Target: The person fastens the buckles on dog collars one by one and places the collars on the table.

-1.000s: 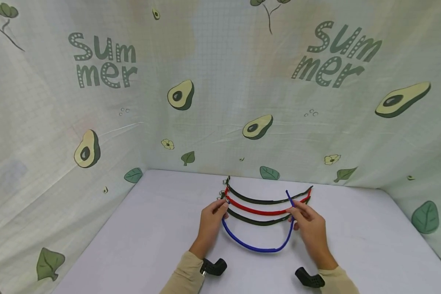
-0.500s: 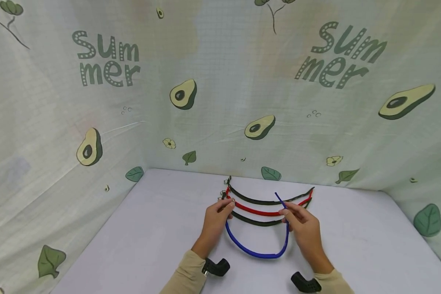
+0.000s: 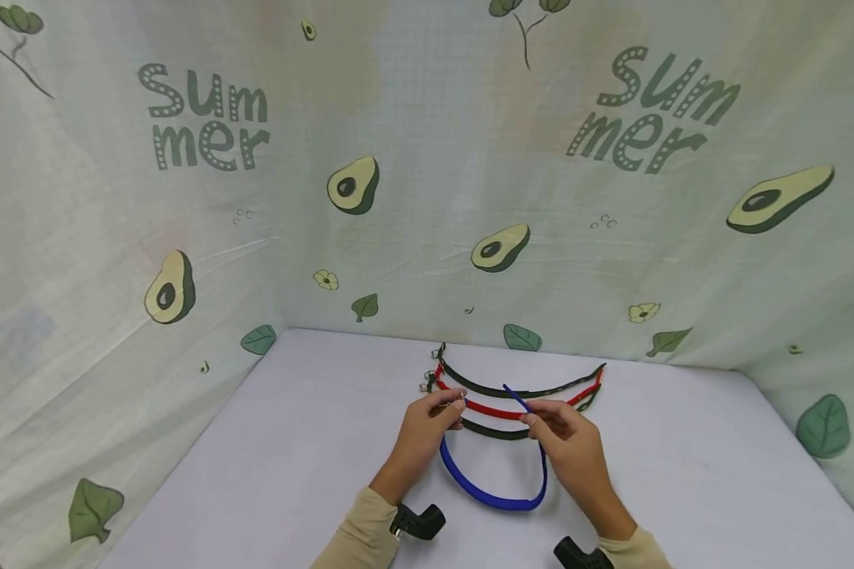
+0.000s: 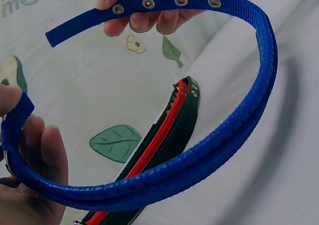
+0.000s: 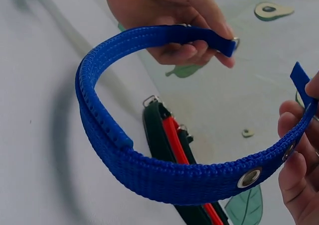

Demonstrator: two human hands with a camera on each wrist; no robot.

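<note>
A blue pet collar (image 3: 496, 501) hangs in a U-shaped loop between my two hands. My left hand (image 3: 427, 431) pinches its buckle end, where a bit of metal buckle (image 5: 236, 44) shows past the fingertips in the right wrist view. Between thumb and fingers, my right hand (image 3: 569, 450) grips the strap near the other end, leaving the free tip sticking out toward the left. Metal eyelets (image 4: 181, 1) line that end in the left wrist view. The collar's padded middle (image 4: 149, 187) bows down toward me, its shadow falling on the table.
Behind the hands, a dark collar (image 3: 501, 391), a red collar (image 3: 494, 412) and another dark collar (image 3: 498, 433) lie in curved rows, buckles to the left. The white table (image 3: 292, 442) meets a printed curtain (image 3: 413, 197) at the back and sides.
My right hand has moved left toward my left hand, bringing the collar's ends closer together. The loop has narrowed and hangs lower in view. My left hand has shifted slightly right.
</note>
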